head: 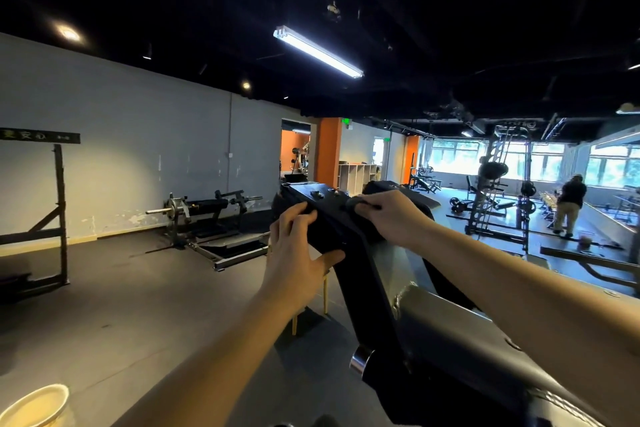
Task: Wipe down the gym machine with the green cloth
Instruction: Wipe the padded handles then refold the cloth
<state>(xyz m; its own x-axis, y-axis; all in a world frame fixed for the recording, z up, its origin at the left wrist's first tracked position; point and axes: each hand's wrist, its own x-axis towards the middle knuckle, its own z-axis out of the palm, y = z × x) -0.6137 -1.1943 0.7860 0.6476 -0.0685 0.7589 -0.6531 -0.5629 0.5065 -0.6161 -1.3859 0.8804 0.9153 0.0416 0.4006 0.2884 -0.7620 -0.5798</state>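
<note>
Black steel fills my view: the machine point(356, 263) slants up from the grey pad point(450, 322) near my chest to a flat top plate. I judge it heavy and rigid, so it won't shift under pressure and I can lean on it freely. My left hand point(294, 246) clasps the arm's upper end, fingers hooked over the far edge, thumb stretched along the near one, bracing. My right hand point(388, 215) sits on the top plate, fingers clenched round the cloth point(358, 202), which is wadded small between fingertips and steel. In this dim light it reads dark, barely green. It looks soft, limp and light, so nothing to fear from squeezing. The best hold, I reckon, is the bunched middle, with a flat fold left under the fingers to drag along the paint. Loose corners could snag on the plate's fittings, so I'd tuck them in.
</note>
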